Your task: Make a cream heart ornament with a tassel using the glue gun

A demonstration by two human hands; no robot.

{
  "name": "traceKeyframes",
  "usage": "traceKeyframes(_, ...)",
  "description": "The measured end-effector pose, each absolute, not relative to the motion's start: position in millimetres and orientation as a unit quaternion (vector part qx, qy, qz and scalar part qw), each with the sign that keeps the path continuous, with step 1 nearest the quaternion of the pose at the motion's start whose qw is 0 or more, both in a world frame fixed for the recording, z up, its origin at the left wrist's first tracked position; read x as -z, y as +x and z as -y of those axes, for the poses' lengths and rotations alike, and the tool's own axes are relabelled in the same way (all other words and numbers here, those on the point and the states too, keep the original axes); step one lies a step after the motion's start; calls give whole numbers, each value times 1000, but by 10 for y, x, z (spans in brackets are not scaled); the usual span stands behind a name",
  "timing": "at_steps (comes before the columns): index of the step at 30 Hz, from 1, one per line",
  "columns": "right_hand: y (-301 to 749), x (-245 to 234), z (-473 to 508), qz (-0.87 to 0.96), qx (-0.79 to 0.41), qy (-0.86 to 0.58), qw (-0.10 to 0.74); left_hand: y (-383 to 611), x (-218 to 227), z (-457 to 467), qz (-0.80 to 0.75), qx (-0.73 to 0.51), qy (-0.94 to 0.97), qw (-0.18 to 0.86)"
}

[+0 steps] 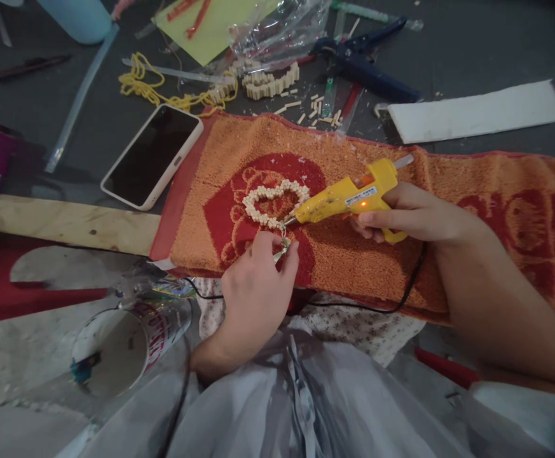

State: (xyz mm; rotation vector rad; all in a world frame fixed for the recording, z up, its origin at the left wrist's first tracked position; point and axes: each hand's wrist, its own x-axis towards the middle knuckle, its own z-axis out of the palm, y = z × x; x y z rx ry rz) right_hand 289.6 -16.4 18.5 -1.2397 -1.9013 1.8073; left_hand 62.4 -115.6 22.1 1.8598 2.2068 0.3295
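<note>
Right of centre, the right hand [413, 213] gripped a glue gun [337, 198], nozzle [290, 221] near a knobbly ring [280, 189]; lower centre, the left hand [258, 283] pinched a small shiny piece [284, 244].

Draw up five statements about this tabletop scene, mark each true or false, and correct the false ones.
1. The right hand grips a yellow plastic glue gun. True.
2. The patterned terry-cloth towel is blue and green. False: it is orange and red.
3. The glue gun's metal nozzle points toward a cream-coloured ring of small bead-like pieces. True.
4. The left hand lies flat and open. False: it pinches a small pale-green object.
5. A black-screened smartphone in a pale case lies left of the ring. True.
</note>
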Motion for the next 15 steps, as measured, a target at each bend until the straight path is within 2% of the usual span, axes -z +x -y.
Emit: traceKeyframes(15,2911,-207,184,629,-632,-435,124,624,-195,1166,-750,-118,641,113)
